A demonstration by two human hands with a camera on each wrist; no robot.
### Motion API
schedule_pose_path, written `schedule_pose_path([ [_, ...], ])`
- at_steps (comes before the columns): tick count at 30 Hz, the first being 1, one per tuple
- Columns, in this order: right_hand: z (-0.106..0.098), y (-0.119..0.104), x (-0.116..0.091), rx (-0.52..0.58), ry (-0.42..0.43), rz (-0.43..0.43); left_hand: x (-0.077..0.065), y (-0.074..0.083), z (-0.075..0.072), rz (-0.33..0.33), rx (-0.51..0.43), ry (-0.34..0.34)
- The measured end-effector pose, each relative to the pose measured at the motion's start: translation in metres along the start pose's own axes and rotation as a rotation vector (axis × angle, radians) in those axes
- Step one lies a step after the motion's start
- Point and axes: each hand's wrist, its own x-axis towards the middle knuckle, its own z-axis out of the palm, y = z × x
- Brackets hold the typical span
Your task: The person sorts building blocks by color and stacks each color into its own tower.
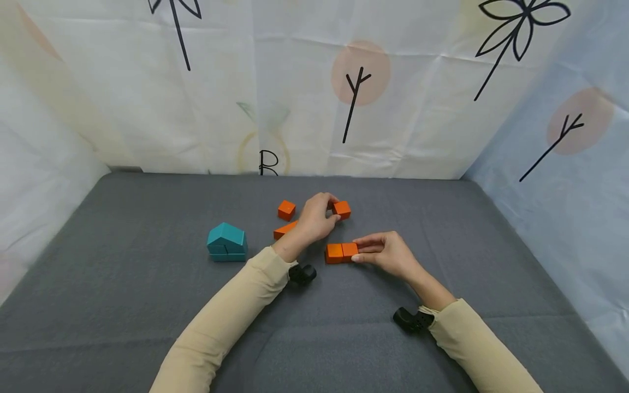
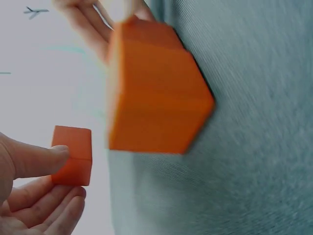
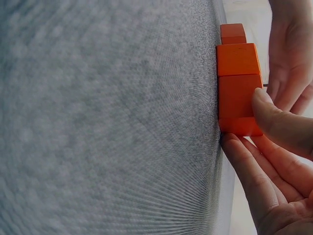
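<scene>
My left hand (image 1: 314, 218) pinches an orange cube (image 1: 341, 210) between thumb and fingers. In the left wrist view the same cube (image 2: 72, 155) shows clear in its grip. Two more orange cubes (image 1: 334, 253) lie side by side on the grey cloth, nearer to me. On the right-hand one of these, my right hand (image 1: 390, 254) has its thumb and fingertips closed. Seen from the right wrist, the thumb (image 3: 281, 125) presses one face of the pair (image 3: 238, 95). Behind the left wrist lies an orange wedge-like block (image 1: 285, 230), partly hidden by the hand.
Another orange cube (image 1: 286, 210) rests behind the wedge-like block. A teal stack of blocks with a peaked top (image 1: 227, 243) stands to the left. Grey cloth (image 1: 123, 284) covers the table, with a patterned curtain (image 1: 417, 125) hanging behind its far edge.
</scene>
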Motion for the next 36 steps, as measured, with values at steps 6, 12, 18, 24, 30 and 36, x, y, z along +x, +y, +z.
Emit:
schedule_pose_path([
  [6, 0.0, 0.0, 0.0, 0.013, -0.007, 0.0, -0.017, 0.008, -0.01, 0.056, -0.007, -0.068],
  [12, -0.003, 0.001, -0.001, 0.034, -0.025, 0.014, -0.033, 0.013, -0.012, 0.097, 0.007, -0.115],
  [18, -0.003, 0.003, 0.0, 0.049, -0.035, 0.023, -0.042, 0.017, -0.011, 0.119, 0.002, -0.154],
  [24, -0.002, 0.003, -0.001, 0.031, -0.024, 0.004, -0.046, 0.018, -0.006, 0.139, 0.004, -0.189],
  [30, -0.001, 0.004, -0.002, 0.028, -0.018, -0.02, -0.049, 0.018, -0.003, 0.152, 0.004, -0.199],
  [36, 0.0, 0.004, -0.002, 0.026, -0.014, -0.033, -0.05, 0.017, -0.003, 0.165, 0.0, -0.206],
])
